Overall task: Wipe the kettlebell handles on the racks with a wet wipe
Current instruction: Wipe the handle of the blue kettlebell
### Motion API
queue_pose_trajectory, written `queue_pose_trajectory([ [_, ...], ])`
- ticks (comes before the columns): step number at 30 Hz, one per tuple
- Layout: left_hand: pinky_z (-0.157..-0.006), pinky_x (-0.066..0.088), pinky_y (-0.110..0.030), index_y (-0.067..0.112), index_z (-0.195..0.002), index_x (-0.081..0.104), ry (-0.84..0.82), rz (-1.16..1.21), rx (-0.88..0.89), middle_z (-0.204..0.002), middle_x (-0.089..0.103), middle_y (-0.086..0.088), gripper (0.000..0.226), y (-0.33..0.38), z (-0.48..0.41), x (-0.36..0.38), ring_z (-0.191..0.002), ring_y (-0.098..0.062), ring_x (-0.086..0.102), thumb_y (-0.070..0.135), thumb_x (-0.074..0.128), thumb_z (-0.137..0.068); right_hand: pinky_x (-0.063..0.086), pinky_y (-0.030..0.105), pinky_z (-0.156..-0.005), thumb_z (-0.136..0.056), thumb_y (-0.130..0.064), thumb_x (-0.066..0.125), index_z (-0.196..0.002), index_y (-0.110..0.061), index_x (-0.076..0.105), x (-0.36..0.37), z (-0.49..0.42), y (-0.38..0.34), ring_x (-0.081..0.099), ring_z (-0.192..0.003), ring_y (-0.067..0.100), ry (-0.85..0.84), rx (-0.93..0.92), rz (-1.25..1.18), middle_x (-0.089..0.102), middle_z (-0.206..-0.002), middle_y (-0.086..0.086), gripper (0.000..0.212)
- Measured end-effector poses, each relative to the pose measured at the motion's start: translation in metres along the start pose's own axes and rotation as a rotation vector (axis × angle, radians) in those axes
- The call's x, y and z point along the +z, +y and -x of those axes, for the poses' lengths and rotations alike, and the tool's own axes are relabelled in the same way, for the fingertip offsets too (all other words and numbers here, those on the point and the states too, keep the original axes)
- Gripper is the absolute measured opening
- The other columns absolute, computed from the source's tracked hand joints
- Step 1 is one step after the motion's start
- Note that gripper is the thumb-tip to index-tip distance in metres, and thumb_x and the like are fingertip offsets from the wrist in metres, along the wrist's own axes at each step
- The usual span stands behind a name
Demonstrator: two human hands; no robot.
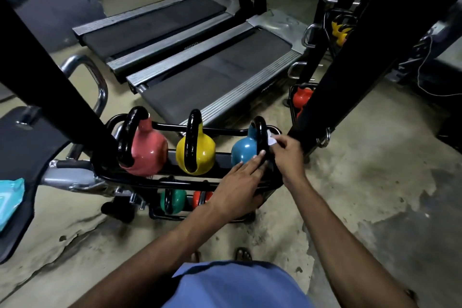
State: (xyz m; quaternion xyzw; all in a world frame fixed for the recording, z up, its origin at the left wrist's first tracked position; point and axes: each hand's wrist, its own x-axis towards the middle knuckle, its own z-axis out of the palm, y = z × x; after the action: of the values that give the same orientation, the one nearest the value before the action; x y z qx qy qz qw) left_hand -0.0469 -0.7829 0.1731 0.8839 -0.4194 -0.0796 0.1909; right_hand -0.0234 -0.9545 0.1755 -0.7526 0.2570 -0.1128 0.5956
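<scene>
Far left, teal pack [11,197] on the edge of a black pad [25,147]. Next over, black rack [175,184] with two tiers.

On the top tier, in a row and apart from each other: pink bell [147,150], yellow bell [200,150], blue bell [243,151]. On the lower tier, green bell [175,201] and, just beside it, orange bell [200,199], both partly hidden by the front rail. Beyond the rack, two treadmills [212,67] side by side on the floor [375,182].

Left hand [240,180] reaching over the front rail, fingers [257,157] straight, close together and released. Tips resting at the foot of the blue bell's glossy black handle [261,132] and on the bell beside it.

White wipe [271,138] pressed to the right side of that handle, near its top. Right hand [287,155] just right of the handle, thumb and fingers pinching the wipe, most of it hidden under them.

Right of that hand, thick black post [337,82] slanting upward. Behind the post, far rack [291,97] with a red bell [302,96], mostly hidden
</scene>
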Motion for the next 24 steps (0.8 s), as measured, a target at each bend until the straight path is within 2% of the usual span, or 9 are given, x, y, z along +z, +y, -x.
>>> queue_pose_trajectory([
  [4,-0.125,0.027,-0.041,0.012,-0.163,0.021,0.016,-0.013,0.015,-0.173,0.0,-0.002,0.082,-0.001,0.0,0.0,-0.158,-0.016,0.014,0.039,0.06,-0.096,0.059,0.038,-0.069,-0.104,-0.008,0.038,-0.102,-0.001,0.067,0.006,-0.01,-0.006,0.071,-0.077,0.036,-0.237,0.518,-0.599,0.07,-0.093,0.026,0.03],
  [8,-0.126,0.024,-0.04,0.015,-0.163,0.019,0.018,-0.029,0.02,-0.173,-0.002,0.0,0.082,-0.003,0.002,0.001,-0.158,-0.014,0.011,0.038,0.06,-0.097,0.059,0.039,-0.07,-0.102,-0.008,0.04,-0.092,-0.007,0.066,0.008,-0.008,-0.009,0.071,-0.076,0.038,-0.199,0.557,-0.672,0.072,-0.086,0.021,0.028],
  [10,-0.128,0.019,-0.037,0.015,-0.163,0.02,0.032,-0.011,0.018,-0.173,-0.001,-0.001,0.078,-0.001,0.004,-0.001,-0.158,-0.013,0.011,0.038,0.057,-0.098,0.055,0.036,-0.074,-0.099,-0.007,0.052,-0.087,-0.012,0.071,0.01,0.004,-0.002,0.067,-0.08,0.029,-0.023,0.252,-0.428,0.072,-0.085,0.01,0.023],
  [12,-0.128,0.016,-0.035,0.014,-0.162,0.024,0.065,-0.003,0.027,-0.172,0.006,-0.004,0.074,0.002,0.008,0.0,-0.158,-0.014,0.012,0.036,0.055,-0.099,0.052,0.029,-0.083,-0.095,-0.014,0.062,-0.093,-0.019,0.076,0.008,0.01,0.0,0.067,-0.087,0.013,0.1,-0.199,0.012,0.074,-0.092,-0.007,0.015],
  [14,-0.128,0.017,-0.038,0.013,-0.16,0.029,0.075,-0.024,0.044,-0.171,0.015,-0.007,0.071,0.005,0.014,0.004,-0.157,-0.016,0.015,0.033,0.054,-0.097,0.049,0.025,-0.094,-0.093,-0.013,0.063,-0.105,-0.018,0.075,0.003,0.003,-0.003,0.063,-0.103,0.011,0.02,-0.586,0.385,0.069,-0.108,-0.011,0.018],
  [17,-0.128,0.02,-0.042,0.007,-0.155,0.037,0.037,-0.046,0.052,-0.168,0.022,-0.013,0.071,0.007,0.022,0.012,-0.157,-0.022,0.019,0.028,0.06,-0.091,0.051,0.038,-0.086,-0.086,-0.019,0.064,-0.1,-0.015,0.073,0.003,-0.02,-0.024,0.056,-0.104,0.025,-0.149,-0.988,1.066,0.067,-0.103,-0.001,0.017],
  [20,-0.129,0.012,-0.038,0.006,-0.154,0.037,0.023,-0.094,0.053,-0.169,0.018,-0.016,0.075,0.008,0.023,0.012,-0.157,-0.024,0.016,0.029,0.066,-0.089,0.042,0.045,-0.093,-0.081,-0.025,0.057,-0.086,-0.018,0.074,0.012,-0.03,-0.061,0.054,-0.101,0.027,-0.487,-1.115,1.546,0.069,-0.09,0.0,0.018],
  [22,-0.129,0.011,-0.038,0.007,-0.155,0.036,0.035,-0.091,0.055,-0.169,0.018,-0.016,0.074,0.008,0.023,0.012,-0.157,-0.024,0.016,0.031,0.065,-0.091,0.034,0.046,-0.104,-0.088,-0.031,0.051,-0.088,-0.02,0.073,0.021,-0.029,-0.075,0.051,-0.105,0.024,-0.816,-1.014,1.756,0.071,-0.096,0.0,0.025],
  [24,-0.129,0.009,-0.037,0.009,-0.156,0.035,0.047,-0.066,0.052,-0.17,0.015,-0.013,0.072,0.008,0.023,0.012,-0.158,-0.021,0.013,0.03,0.063,-0.093,0.028,0.048,-0.11,-0.092,-0.035,0.048,-0.091,-0.021,0.073,0.025,-0.029,-0.085,0.049,-0.108,0.022,-0.932,-0.951,1.863,0.072,-0.1,0.001,0.029],
])
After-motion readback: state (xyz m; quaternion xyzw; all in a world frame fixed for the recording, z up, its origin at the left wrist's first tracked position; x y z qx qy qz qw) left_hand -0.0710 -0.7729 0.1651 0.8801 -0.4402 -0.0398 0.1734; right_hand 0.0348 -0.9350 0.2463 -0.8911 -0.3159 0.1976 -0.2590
